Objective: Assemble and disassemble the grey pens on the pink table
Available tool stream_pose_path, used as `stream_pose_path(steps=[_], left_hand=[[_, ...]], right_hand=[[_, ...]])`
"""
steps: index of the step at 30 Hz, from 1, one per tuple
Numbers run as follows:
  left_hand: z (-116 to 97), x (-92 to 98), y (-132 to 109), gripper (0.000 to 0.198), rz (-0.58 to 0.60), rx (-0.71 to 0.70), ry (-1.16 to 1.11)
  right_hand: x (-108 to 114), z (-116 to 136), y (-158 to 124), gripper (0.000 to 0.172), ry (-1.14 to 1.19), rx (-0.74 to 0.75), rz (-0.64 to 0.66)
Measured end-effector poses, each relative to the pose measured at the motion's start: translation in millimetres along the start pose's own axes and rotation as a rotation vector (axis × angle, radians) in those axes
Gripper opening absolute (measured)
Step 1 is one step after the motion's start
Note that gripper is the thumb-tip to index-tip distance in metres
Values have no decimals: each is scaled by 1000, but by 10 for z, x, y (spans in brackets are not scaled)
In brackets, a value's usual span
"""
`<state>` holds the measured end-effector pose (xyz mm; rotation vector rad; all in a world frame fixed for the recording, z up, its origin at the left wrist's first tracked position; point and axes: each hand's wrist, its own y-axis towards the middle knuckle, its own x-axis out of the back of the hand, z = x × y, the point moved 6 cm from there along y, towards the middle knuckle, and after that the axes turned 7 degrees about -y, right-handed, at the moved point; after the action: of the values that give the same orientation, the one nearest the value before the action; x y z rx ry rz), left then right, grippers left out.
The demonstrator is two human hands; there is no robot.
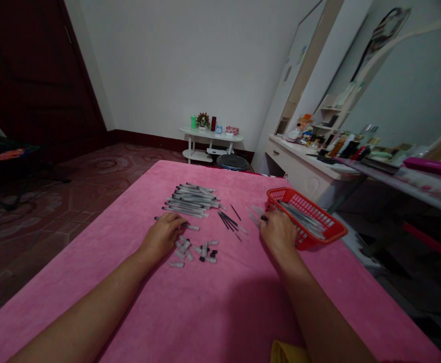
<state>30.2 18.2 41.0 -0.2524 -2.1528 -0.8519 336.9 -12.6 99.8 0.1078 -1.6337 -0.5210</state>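
Note:
My left hand [163, 234] has its fingers curled over a pen [193, 228], whose dark end and pale cap stick out on either side. Behind it lies a pile of clear pens [192, 199] with dark ends. Loose pale pen caps [184, 247] and small black plugs [202, 259] are scattered in front of that hand. Closed fingers show on my right hand [278, 229], against the red basket [328, 234]; a small dark bit shows at the fingertips, too small to name. Clear tubes [256, 214] lie by those fingertips. Black ink refills [228, 221] rest between the hands.
The basket holds several long clear barrels [303, 218]. A pink cloth [212, 302] covers the table, with something yellow [286, 352] at the near edge. A dressing table [311, 166] with bottles stands at right, and a white side table [210, 134] is by the wall.

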Motion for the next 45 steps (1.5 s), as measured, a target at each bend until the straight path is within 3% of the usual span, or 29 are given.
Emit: stream_pose_path(steps=[3,6,10,14,21,25,29,31,33,36,39,42,45], left_hand=[[-10,18,-3,20,-10,19,20],[-131,62,-3,20,-17,4,61],[-518,94,-23,27,-11,-213,145],[-815,94,-75,25,-26,-408,155],[-855,126,-85,25,-17,-488,179],[-845,88,-85,25,14,-468,199],[-691,106,-96,19,11,-337,119],[-525,184,-93,13,-39,-222,35],[-323,315,-83,15,-174,-54,-83],[-96,462,-77,17,-422,160,-411],[-9,424,-46,16,-570,286,-894],[-15,279,-12,30,-580,383,-1300],[-53,144,-23,32,-533,473,-1482]], right_hand=[[2,270,-83,18,274,119,17],[-74,632,-243,18,717,228,169],[-166,1033,-508,27,1152,248,426],[-208,1162,-658,25,1235,205,632],[-236,1151,-741,37,1435,81,962],[-152,1167,-723,33,1405,136,891],[-81,1087,-599,17,1339,184,690],[-70,995,-507,10,1306,170,548],[-92,915,-441,10,1255,149,434],[-171,891,-432,12,1125,168,361],[-233,953,-496,11,889,271,342],[-232,998,-550,12,739,349,318],[-203,1010,-560,10,713,368,311]])
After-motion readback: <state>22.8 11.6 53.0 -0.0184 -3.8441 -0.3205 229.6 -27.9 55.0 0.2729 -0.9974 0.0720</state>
